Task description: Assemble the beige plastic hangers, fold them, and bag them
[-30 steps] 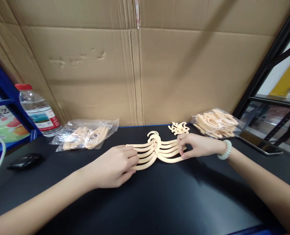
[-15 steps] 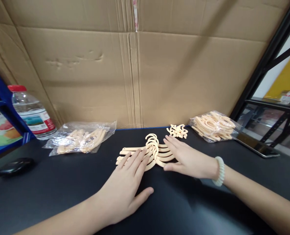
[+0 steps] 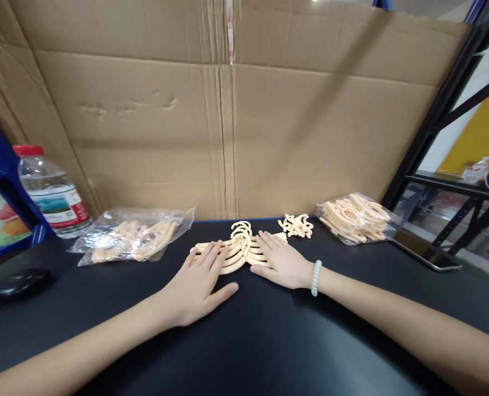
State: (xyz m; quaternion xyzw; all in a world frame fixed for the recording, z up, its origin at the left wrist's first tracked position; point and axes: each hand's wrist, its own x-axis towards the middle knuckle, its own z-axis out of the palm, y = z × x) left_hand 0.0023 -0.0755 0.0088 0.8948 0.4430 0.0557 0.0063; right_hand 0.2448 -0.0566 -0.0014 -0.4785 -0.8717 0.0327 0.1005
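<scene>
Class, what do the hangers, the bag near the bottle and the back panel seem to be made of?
Hangers: probably smooth, matt plastic; evenly cream, rounded, no grain visible.
Bag: thin, glossy, clear plastic film; see-through, crinkled and glinting.
Back panel: matt brown cardboard, judging by its creases and dents.

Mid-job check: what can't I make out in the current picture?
All in the head view:
Left curved pieces: partly hidden by the left grip.
Right curved pieces: partly covered by the right grip.
Pile of small pieces: too small and overlapping to count.
Left bag: glare and creased plastic obscure its contents.
Printed packet: cut off by the left edge.
</scene>
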